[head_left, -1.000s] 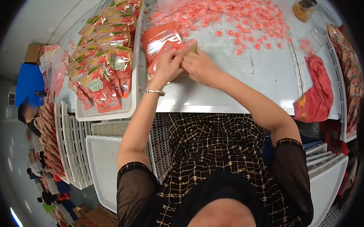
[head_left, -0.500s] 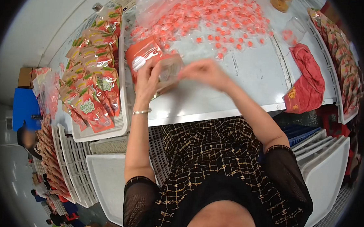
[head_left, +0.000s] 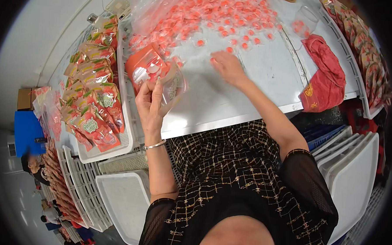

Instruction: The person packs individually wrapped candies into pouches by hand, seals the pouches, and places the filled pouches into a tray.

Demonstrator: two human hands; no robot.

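My left hand [head_left: 151, 105] is closed on a stand-up plastic pouch [head_left: 176, 87] with a clear, printed panel, held at the table's near left. Against that hand lies a red pouch [head_left: 139, 69]; whether it is separate from the held one I cannot tell. My right hand [head_left: 229, 69] is over the white table, blurred, its fingertips beside a small orange-red piece [head_left: 213, 60]. Whether the fingers grip that piece is unclear. Beyond both hands spreads a heap of individually wrapped orange-red candies [head_left: 187, 30], with several loose ones at its near edge.
On the left, a white tray [head_left: 129, 141] bears rows of filled pouches [head_left: 96, 100]. A red cloth-like bag [head_left: 322, 75] and a clear jar [head_left: 304, 22] with candies stand right. Another tray of pouches [head_left: 361, 46] lines the far right. Stacked trays [head_left: 353, 182] lean below the table.
My right hand has moved away from the pouch, up toward the loose candies. My left hand still holds the pouch, now tilted more upright. The camera view has shifted slightly.
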